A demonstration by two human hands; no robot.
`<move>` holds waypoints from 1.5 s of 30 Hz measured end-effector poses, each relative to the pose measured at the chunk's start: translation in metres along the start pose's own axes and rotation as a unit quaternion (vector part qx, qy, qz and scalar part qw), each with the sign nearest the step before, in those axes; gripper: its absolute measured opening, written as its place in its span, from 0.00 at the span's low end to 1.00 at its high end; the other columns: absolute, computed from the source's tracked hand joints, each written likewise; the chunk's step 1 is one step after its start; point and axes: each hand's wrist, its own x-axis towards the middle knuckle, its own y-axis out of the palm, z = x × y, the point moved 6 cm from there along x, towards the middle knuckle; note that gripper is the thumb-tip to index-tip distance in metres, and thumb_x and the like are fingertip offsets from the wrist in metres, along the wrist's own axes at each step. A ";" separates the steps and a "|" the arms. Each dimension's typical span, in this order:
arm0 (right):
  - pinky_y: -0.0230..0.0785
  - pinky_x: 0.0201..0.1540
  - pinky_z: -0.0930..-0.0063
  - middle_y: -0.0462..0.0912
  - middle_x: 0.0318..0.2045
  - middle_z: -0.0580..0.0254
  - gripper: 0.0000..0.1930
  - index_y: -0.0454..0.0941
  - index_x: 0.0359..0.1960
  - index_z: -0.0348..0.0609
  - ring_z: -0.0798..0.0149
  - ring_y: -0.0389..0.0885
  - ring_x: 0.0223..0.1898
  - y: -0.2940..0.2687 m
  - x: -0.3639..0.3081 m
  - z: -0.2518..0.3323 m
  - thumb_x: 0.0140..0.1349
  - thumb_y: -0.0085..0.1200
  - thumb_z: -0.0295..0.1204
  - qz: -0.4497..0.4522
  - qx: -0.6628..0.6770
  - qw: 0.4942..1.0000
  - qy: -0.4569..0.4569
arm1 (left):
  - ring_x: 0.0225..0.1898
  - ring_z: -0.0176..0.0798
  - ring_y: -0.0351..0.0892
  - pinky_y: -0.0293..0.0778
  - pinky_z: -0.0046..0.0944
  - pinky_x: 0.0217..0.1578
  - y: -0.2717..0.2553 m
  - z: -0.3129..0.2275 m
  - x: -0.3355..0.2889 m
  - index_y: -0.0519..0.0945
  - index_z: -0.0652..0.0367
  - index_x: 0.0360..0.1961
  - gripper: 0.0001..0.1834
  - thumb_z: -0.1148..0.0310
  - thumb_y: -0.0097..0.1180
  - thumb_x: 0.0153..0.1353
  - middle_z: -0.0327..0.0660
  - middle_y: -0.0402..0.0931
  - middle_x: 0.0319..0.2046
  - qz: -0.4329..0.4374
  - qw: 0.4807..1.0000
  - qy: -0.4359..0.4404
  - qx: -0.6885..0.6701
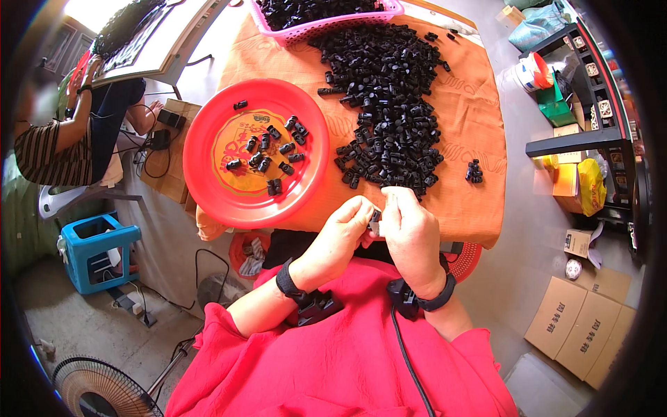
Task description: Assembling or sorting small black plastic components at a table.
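In front of my body, close to the table's near edge, my left hand (335,240) and my right hand (411,240) meet with fingers pinched together. Between their fingertips is a small black plastic piece (375,217), partly hidden by the fingers. Just beyond my hands a long heap of similar small black plastic pieces (396,104) runs away over the orange tablecloth (465,201). On the left a round red plastic tray (198,163) holds several of these pieces, spread loosely. A small cluster of black pieces (474,171) sits apart at the right.
A pink basket (333,29) full of black pieces stands at the far edge. On the left are a seated person (62,146), a blue stool (97,250) and a fan (97,393). Cardboard boxes (580,323) and a dark shelf (577,144) stand on the right.
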 end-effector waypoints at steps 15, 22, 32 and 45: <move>0.75 0.29 0.58 0.83 0.28 0.46 0.06 0.77 0.41 0.39 0.46 0.84 0.30 0.002 0.000 -0.001 0.64 0.50 0.23 0.019 0.022 0.999 0.027 | 0.30 0.28 0.65 0.65 0.29 0.34 0.000 -0.001 0.000 0.71 0.56 0.37 0.10 0.65 0.42 0.76 0.33 0.69 0.29 -0.003 1.000 0.014 0.017; 0.75 0.29 0.58 0.82 0.27 0.47 0.06 0.77 0.40 0.39 0.46 0.83 0.29 0.005 0.000 -0.002 0.64 0.50 0.23 0.022 0.012 0.999 0.027 | 0.30 0.28 0.65 0.65 0.29 0.33 -0.004 -0.001 0.000 0.71 0.56 0.37 0.10 0.65 0.42 0.76 0.33 0.69 0.29 -0.019 0.998 0.019 0.057; 0.74 0.28 0.57 0.82 0.27 0.47 0.08 0.77 0.42 0.38 0.46 0.83 0.28 0.012 -0.003 -0.010 0.62 0.51 0.23 0.004 0.034 0.998 0.056 | 0.29 0.28 0.65 0.64 0.28 0.33 -0.007 0.005 0.002 0.70 0.56 0.37 0.10 0.65 0.42 0.75 0.32 0.68 0.29 -0.029 0.999 0.036 0.012; 0.70 0.21 0.70 0.78 0.19 0.54 0.07 0.78 0.44 0.38 0.66 0.80 0.18 -0.012 0.000 -0.010 0.69 0.49 0.23 -0.032 0.111 0.992 0.053 | 0.27 0.27 0.65 0.64 0.28 0.32 0.000 -0.005 -0.005 0.73 0.58 0.37 0.10 0.63 0.46 0.73 0.32 0.69 0.25 0.018 0.995 -0.050 -0.089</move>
